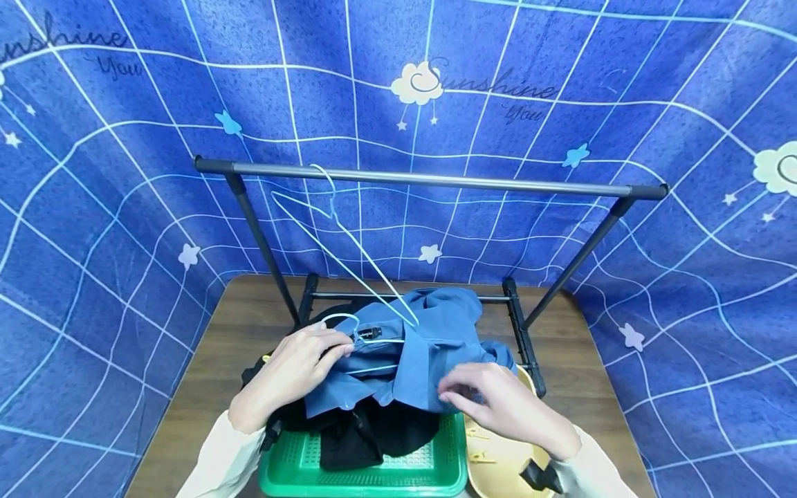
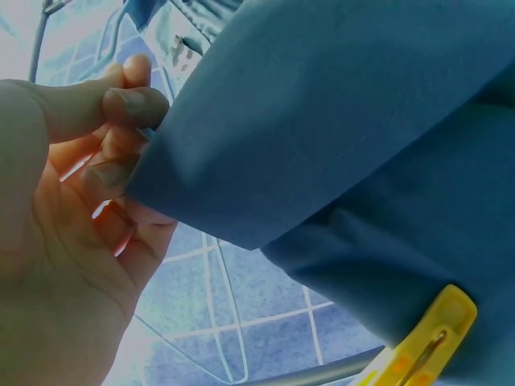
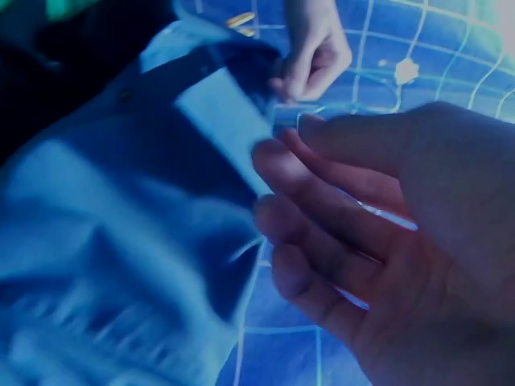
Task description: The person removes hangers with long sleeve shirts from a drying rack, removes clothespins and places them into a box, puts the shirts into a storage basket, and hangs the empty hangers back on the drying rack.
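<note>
A blue collared shirt (image 1: 429, 366) lies bunched over a heap of dark clothes, with a black label inside its neck. Partly inside the shirt is a light blue wire hanger (image 1: 380, 340), its hook curving up beside my left hand (image 1: 305, 363). That hand pinches the hanger near the hook, between thumb and fingers. At the shirt's right side is my right hand (image 1: 492, 401), its fingers loosely bent. In the right wrist view these fingertips (image 3: 278, 165) are close by the shirt's edge, with nothing gripped between them.
A second wire hanger (image 1: 349, 259) hangs from the metal rail (image 1: 429, 179) of a black-legged rack. Dark clothes (image 1: 373, 432) fill a green basket (image 1: 367, 481). Beside it a yellow tray (image 1: 510, 467) holds clothespins (image 1: 481, 457). A yellow clothespin (image 2: 430, 342) is by the left wrist.
</note>
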`<state>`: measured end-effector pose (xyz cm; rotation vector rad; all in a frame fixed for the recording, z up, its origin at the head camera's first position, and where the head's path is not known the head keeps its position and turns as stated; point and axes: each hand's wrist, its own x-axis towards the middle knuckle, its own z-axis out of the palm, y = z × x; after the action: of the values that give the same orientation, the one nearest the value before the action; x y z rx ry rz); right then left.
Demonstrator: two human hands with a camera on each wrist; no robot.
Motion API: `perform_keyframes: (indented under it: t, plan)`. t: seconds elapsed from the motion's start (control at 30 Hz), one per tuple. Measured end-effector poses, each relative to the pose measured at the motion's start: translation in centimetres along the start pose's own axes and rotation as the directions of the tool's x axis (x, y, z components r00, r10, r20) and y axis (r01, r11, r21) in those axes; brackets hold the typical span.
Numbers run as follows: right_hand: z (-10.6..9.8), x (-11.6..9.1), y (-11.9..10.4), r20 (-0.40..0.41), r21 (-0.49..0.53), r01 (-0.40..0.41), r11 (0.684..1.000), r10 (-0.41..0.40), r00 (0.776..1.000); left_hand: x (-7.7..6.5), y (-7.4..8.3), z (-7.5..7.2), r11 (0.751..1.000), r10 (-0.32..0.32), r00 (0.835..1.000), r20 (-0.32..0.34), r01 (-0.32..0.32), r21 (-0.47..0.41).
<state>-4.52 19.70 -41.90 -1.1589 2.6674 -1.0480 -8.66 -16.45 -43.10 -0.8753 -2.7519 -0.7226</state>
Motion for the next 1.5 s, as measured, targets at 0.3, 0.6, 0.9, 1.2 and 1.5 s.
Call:
perform_keyframes:
  t: [0.3,0.6,0.9,1.2,1.5]
  plan:
    - [1.8,5.2,-2.1,-0.18,-0.167,0.107,0.98,-0.137,0.974,-0.1,0.3,0.1,1.0,0.007,1.0,0.004,-0.007,0.011]
    - [2.8,9.0,-2.1,-0.163,-0.411,0.165,0.896,-0.25,0.954,0.3,0.7,0.3,0.998,0.056,0.998,0.008,-0.057,0.036]
    - [2.8,9.5,-1.7,-0.073,-0.347,0.19,0.918,-0.228,0.971,0.1,0.6,0.5,0.993,0.086,0.996,0.004,-0.086,0.076]
    - [2.9,9.4,-1.2,-0.078,-0.299,0.183,0.937,-0.215,0.973,-0.8,0.2,0.3,0.999,0.049,0.998,-0.047,-0.049,0.008]
    - [2.6,9.2,-1.0,-0.109,-0.271,0.173,0.947,-0.209,0.972,-4.4,-2.5,-1.6,0.988,-0.133,0.95,-0.283,0.105,-0.112]
